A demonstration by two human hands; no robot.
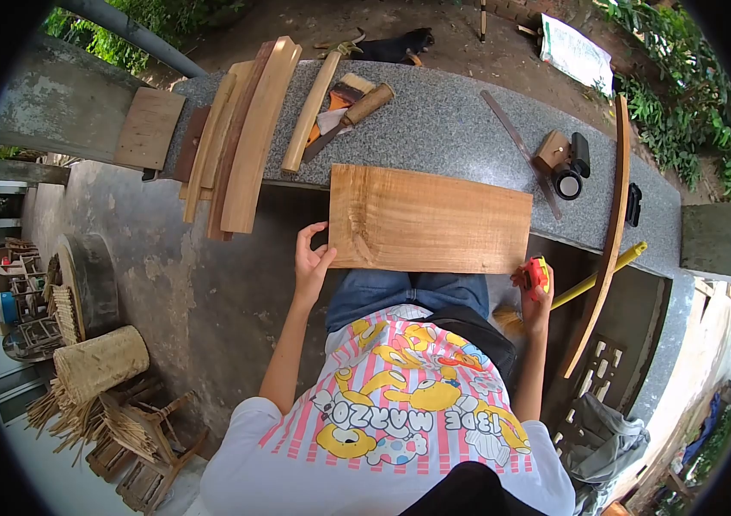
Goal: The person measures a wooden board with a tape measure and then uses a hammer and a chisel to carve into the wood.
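Board [434, 219] over near edge of counter [443, 129]

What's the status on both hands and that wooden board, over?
Left hand at left edge of wooden board. Right hand holding red-and-yellow tape measure by lower right corner. Nothing lying on board's upper face.

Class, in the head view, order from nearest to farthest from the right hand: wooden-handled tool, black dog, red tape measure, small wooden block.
1. Red tape measure: in the right hand.
2. Small wooden block: right side of the countertop.
3. Wooden-handled tool: countertop, left of the block.
4. Black dog: ground beyond the countertop.
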